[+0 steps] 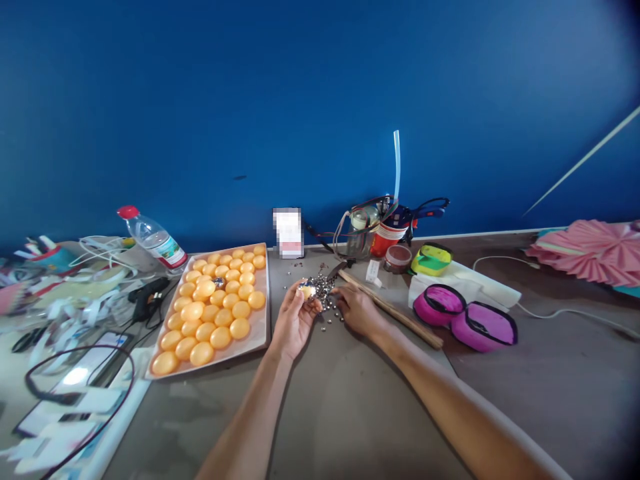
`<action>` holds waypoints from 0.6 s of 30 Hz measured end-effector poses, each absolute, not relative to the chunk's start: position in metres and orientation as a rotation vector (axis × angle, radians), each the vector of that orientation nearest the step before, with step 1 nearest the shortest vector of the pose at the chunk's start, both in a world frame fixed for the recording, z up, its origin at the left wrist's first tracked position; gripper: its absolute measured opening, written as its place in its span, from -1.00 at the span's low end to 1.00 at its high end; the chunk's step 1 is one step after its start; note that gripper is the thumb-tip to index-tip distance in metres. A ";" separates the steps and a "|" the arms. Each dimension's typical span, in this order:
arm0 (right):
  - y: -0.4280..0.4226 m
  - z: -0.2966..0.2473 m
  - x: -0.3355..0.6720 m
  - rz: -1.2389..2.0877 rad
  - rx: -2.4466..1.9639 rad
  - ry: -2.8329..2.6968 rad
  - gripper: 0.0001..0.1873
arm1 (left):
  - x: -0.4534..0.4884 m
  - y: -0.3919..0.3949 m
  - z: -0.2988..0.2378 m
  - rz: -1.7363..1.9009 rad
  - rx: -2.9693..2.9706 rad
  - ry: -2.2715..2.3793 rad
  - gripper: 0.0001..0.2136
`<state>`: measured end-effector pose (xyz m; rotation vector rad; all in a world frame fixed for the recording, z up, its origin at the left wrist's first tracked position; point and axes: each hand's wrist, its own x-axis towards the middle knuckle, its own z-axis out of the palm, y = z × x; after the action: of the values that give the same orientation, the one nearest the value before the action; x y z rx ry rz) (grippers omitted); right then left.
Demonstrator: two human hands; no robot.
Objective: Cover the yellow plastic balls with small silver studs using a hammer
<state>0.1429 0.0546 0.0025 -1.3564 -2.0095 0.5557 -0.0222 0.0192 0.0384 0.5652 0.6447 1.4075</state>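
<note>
My left hand (294, 319) is closed around a small ball (308, 291) that looks partly covered in shiny silver bits. Just beyond and beside it lies a loose pile of small silver beads (324, 285), with several strays scattered on the grey tabletop. My right hand (359, 309) reaches to the right edge of that pile, its fingers curled together and pointing down; whatever they pinch is too small to make out. To the left, a shallow tray (210, 365) holds many orange balls (220, 337), and one silver-covered ball (219, 283) sits among them.
A wooden stick (395, 310) lies right of my right hand. Behind stand a glass jar (361, 233), a red cup (386, 239) and a small round tub (399, 257). Pink pouches (483, 327) lie right. A tilted bottle (160, 243), glue gun (147, 297) and cables are left.
</note>
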 end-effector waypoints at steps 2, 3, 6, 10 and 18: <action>0.055 -0.002 0.142 0.523 -1.343 -2.048 -0.68 | -0.022 0.020 0.038 1.419 0.546 0.640 -0.74; 0.054 -0.002 0.142 0.513 -1.335 -2.061 -0.67 | -0.022 0.020 0.038 1.425 0.537 0.635 -0.78; 0.053 -0.002 0.141 0.470 -1.339 -2.096 -0.68 | -0.022 0.021 0.036 1.431 0.500 0.632 -0.85; 0.052 0.001 0.139 0.426 -1.356 -2.127 -0.71 | -0.022 0.022 0.037 1.407 0.452 0.642 -0.85; 0.058 -0.002 0.142 0.482 -1.407 -2.018 -0.69 | -0.023 0.021 0.037 1.424 0.503 0.632 -0.85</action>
<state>0.1421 0.0575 -0.0023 -1.4066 -2.0181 0.4824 -0.0229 0.0209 0.0374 0.5035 0.6324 1.4244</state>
